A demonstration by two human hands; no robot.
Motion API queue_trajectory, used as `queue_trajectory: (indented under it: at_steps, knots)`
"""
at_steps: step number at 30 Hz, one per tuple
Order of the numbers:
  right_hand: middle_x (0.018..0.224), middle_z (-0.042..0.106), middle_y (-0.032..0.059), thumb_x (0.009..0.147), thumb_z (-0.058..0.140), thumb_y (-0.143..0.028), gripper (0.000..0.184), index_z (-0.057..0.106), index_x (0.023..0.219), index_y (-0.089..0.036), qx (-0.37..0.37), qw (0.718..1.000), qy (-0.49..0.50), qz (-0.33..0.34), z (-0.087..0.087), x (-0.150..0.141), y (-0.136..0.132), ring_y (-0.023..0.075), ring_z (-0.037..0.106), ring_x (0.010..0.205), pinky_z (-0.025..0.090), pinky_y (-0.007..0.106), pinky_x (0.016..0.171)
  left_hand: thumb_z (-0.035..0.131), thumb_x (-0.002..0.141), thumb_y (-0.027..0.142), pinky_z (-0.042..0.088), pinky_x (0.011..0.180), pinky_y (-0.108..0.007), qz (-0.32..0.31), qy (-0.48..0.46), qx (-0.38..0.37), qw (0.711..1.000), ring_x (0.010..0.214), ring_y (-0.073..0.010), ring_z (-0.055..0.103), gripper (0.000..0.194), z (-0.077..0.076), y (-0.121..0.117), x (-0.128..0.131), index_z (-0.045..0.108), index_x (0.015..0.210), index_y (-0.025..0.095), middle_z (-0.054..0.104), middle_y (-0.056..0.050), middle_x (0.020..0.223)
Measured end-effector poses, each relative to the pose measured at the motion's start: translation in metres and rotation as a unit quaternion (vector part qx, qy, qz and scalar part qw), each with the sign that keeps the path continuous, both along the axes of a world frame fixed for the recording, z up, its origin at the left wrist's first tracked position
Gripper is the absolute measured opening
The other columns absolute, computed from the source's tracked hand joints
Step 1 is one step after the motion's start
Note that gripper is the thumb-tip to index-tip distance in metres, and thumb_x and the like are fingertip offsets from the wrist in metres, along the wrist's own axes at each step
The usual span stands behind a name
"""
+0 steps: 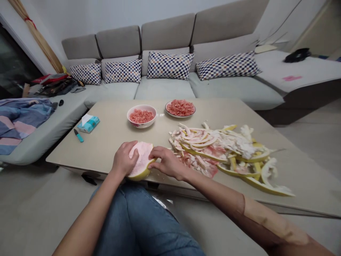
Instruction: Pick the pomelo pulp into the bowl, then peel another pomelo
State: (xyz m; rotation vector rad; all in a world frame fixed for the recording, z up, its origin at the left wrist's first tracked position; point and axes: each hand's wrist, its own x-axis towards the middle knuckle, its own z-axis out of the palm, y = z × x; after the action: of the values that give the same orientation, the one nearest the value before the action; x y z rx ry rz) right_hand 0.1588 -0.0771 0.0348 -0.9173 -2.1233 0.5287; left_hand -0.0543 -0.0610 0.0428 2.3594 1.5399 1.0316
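Observation:
At the table's front edge, a partly peeled pomelo (142, 156) with pinkish-white pith and yellow-green rind is tilted above my knees. My left hand (124, 158) grips its left side, thumb lying on the pith. On the right side, my right hand (165, 161) pinches the cut rim of the rind between thumb and fingers. Whether a loose strip lies in that pinch I cannot tell. Right of my hands spreads a heap of pomelo peel (202, 142), with yellow rind strips, white pith and pink membranes. Beyond the fruit stands a bowl (142, 125) of pink pomelo flesh.
A plate (170, 113) heaped with pink pomelo flesh stands at the table's far side. On the left lie a blue tissue pack (90, 124) and a small turquoise-handled knife (79, 136). A grey sofa (165, 87) with checkered cushions runs behind the table (112, 110).

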Motion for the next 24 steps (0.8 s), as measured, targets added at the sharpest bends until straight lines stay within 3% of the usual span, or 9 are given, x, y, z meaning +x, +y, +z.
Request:
queue_trajectory:
  at_steps: [5,9,16,20,24]
  knots:
    - [0.085,0.069,0.007,0.076,0.081,-0.023,0.017,0.069,0.085,-0.017,0.032,0.999,-0.014,0.014,-0.001,0.001,-0.002,0.021,0.064,0.084,0.05,0.032,0.077,0.048,0.089,0.027,0.05,0.099,-0.04,0.006,0.006,-0.003,1.0,0.108,-0.0238,0.063,0.035,-0.001,-0.001,0.0,0.065,0.118,0.017,0.07,-0.011,0.113]
    - [0.096,0.07,0.0098,0.077,0.079,-0.019,0.022,0.068,0.096,-0.017,0.036,0.998,-0.048,0.005,0.0,0.0,-0.006,0.0235,0.064,0.094,0.05,0.035,0.084,0.048,0.089,0.028,0.05,0.099,-0.039,0.005,0.007,0.002,1.0,0.108,-0.0236,0.063,0.035,0.0,0.0,0.001,0.066,0.117,0.016,0.07,-0.011,0.113]
    - [0.084,0.07,0.0087,0.076,0.077,-0.014,0.014,0.069,0.087,-0.015,0.013,0.994,-0.105,-0.031,0.004,-0.002,-0.014,0.0217,0.064,0.081,0.049,0.031,0.074,0.048,0.089,0.027,0.05,0.099,-0.04,0.0,0.025,-0.003,1.0,0.108,-0.0244,0.063,0.037,0.003,-0.001,0.007,0.066,0.118,0.015,0.071,-0.011,0.114]
    - [0.086,0.07,0.0098,0.08,0.073,-0.014,0.01,0.069,0.089,-0.014,0.014,0.993,-0.116,-0.034,0.007,0.0,-0.019,0.0222,0.064,0.083,0.049,0.031,0.075,0.048,0.089,0.027,0.05,0.1,-0.04,0.004,0.031,-0.003,1.0,0.109,-0.0239,0.063,0.036,0.004,-0.001,0.009,0.066,0.118,0.016,0.071,-0.011,0.114]
    - [0.098,0.068,0.0147,0.076,0.08,-0.032,0.034,0.067,0.101,-0.012,0.026,0.989,-0.145,-0.024,0.01,-0.003,-0.022,0.0272,0.062,0.092,0.05,0.036,0.079,0.048,0.089,0.026,0.049,0.101,-0.041,0.015,0.028,-0.006,0.999,0.11,-0.0246,0.063,0.035,0.004,0.0,0.009,0.066,0.118,0.017,0.071,-0.01,0.116]
